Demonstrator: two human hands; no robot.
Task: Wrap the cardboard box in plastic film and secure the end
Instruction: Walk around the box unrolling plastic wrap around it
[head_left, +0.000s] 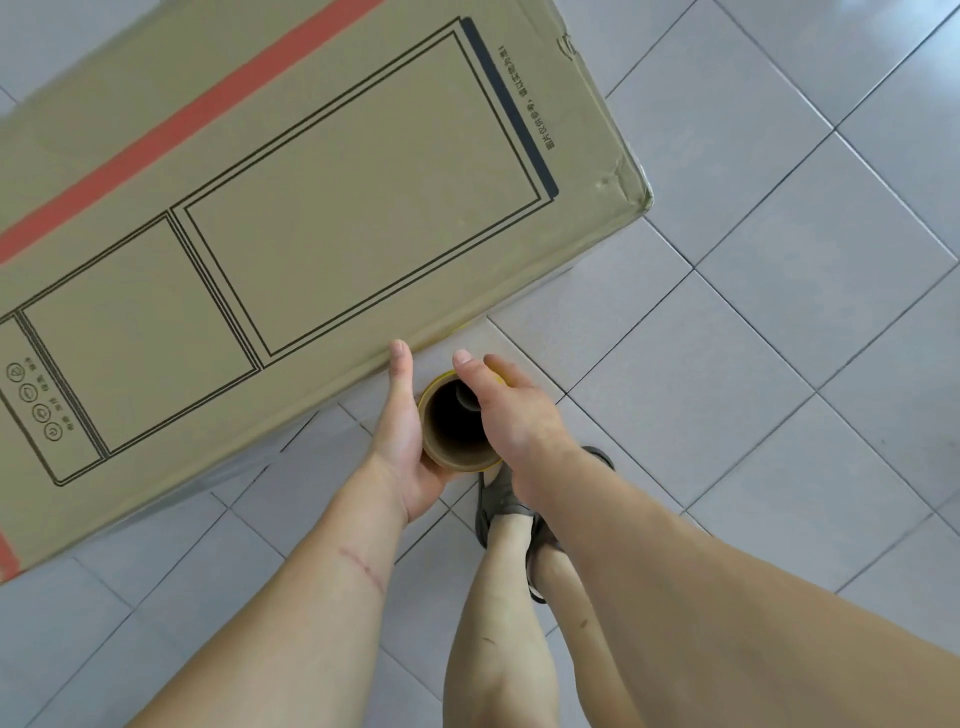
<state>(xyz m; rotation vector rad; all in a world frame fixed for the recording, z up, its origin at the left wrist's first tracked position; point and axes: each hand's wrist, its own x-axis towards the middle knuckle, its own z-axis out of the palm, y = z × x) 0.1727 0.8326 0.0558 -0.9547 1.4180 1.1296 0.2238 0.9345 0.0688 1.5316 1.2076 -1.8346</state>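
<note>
Beside the tall brown cardboard box (291, 218) on the grey tiled floor (779, 312), the left hand (402, 431) cups and the right hand (511, 410) clasps an upright yellow-rimmed film roll (457, 457), apparently poised for wrapping.

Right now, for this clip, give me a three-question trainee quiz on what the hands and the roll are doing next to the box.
1. True or false: the film roll lies on the tiled floor, untouched.
2. Which hand cradles the roll from below? A) left hand B) right hand C) neither
3. Fill in: the big cardboard box carries a long ___ stripe.

Key
1. False. Both hands hold it, its hollow core facing the camera.
2. A. The right hand grips it from the top and side.
3. Red.
</note>
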